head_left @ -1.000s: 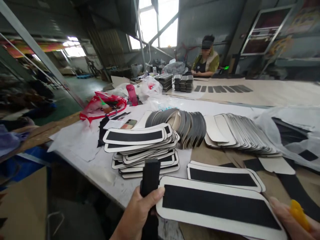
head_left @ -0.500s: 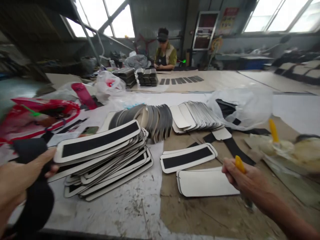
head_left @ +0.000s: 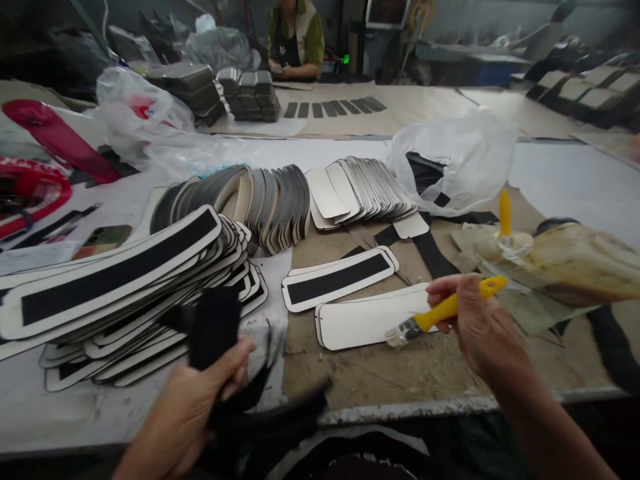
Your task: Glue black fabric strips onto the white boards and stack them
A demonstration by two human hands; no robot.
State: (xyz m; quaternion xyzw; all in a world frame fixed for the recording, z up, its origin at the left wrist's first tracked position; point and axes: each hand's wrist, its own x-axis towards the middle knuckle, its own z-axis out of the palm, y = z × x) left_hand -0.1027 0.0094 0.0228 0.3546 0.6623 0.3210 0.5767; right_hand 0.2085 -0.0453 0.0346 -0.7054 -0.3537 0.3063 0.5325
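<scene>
Near the front edge, my left hand (head_left: 200, 393) is closed on black strips (head_left: 215, 327) that hang and blur below it. My right hand (head_left: 475, 320) grips a yellow-handled brush (head_left: 445, 312), its bristles down at the plain white panel (head_left: 355, 323). Just behind that panel lies a white panel with a black centre (head_left: 343, 279). A slanting pile of such panels (head_left: 120, 273) spreads on the left, beside my left hand.
Behind stand a row of curved grey pieces (head_left: 280, 200) and fanned white pieces (head_left: 370, 190). A clear bag (head_left: 465, 160) lies back right, near a glue-smeared container (head_left: 575, 260) with another yellow handle. A person (head_left: 297, 40) sits across the table.
The view has tilted down and shifted. My left hand has moved right from the pile's left end, with the black strips. The brush has swung so its bristles point left over the plain panel.
</scene>
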